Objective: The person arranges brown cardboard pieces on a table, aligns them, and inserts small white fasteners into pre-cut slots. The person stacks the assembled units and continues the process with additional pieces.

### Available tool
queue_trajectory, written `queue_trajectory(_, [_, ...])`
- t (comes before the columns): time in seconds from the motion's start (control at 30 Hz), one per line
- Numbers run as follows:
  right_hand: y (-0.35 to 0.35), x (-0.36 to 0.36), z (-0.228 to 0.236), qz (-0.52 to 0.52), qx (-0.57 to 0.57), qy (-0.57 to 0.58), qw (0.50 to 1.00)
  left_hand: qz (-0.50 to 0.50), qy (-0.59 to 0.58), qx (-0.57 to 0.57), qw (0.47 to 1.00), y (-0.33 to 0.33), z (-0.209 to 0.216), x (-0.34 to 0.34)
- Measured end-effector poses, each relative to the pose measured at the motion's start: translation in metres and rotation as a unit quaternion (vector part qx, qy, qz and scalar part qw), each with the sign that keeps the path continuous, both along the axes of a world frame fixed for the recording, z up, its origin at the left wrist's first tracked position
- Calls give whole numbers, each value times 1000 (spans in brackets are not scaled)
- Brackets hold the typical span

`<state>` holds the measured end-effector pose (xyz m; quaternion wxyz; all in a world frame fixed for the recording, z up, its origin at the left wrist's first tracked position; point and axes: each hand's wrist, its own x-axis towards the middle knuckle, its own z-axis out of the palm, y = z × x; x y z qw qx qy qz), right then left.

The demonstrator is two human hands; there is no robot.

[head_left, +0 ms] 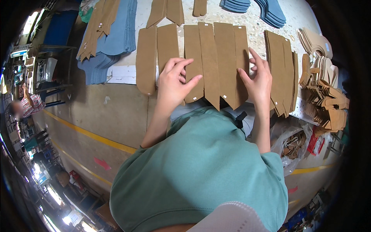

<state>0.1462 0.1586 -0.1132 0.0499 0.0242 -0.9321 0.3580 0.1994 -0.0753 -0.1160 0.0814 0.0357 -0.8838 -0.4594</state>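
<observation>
Several long brown strips of leather-like material, among them a pointed one (209, 63), lie side by side at the table's near edge. Small white labels mark their ends. My left hand (174, 79) is over the left strips, thumb and fingers apart, with nothing in it. At the right side of the row, my right hand (258, 79) has its fingers spread, the tips at the edge of the rightmost strip (241, 58). Whether the fingertips touch the strips I cannot tell. Left of my left hand lies a round-ended brown strip (146, 62).
Blue stacked pieces (119, 29) lie far left, with more blue pieces (272, 13) at the back. Brown strips (276, 65) are stacked on the right, beside beige and tan cut pieces (328, 92). A plastic bag of scraps (291, 147) hangs below. A person (33, 104) sits far left.
</observation>
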Motion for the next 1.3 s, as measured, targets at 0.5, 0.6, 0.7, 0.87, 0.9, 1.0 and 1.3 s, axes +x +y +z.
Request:
queue_trajectory(0.5, [-22, 8, 0, 52, -14, -23, 998, 8, 70, -133, 989, 13, -10, 0])
queue_trajectory(0.6, [-26, 8, 8, 42, -38, -76, 996, -8, 66, -118, 991, 12, -9, -2])
queue_trajectory(0.7, [-20, 4, 11, 37, -58, -43, 997, -24, 46, -88, 995, 10, -8, -7])
queue_trajectory(0.87, [21, 2, 12, 8, -29, -39, 999, -36, 23, -49, 998, 15, -7, -14])
queue_trajectory(0.9, [26, 3, 10, 14, -18, -27, 999, -36, 23, -47, 998, 16, -7, -15])
queue_trajectory(1.0, [37, 3, 6, 12, -7, 26, 1000, -35, 11, -40, 999, 17, -7, -16])
queue_trajectory(1.3, [11, -5, -13, 51, -473, -68, 877, -31, 8, -35, 999, 14, -4, -13])
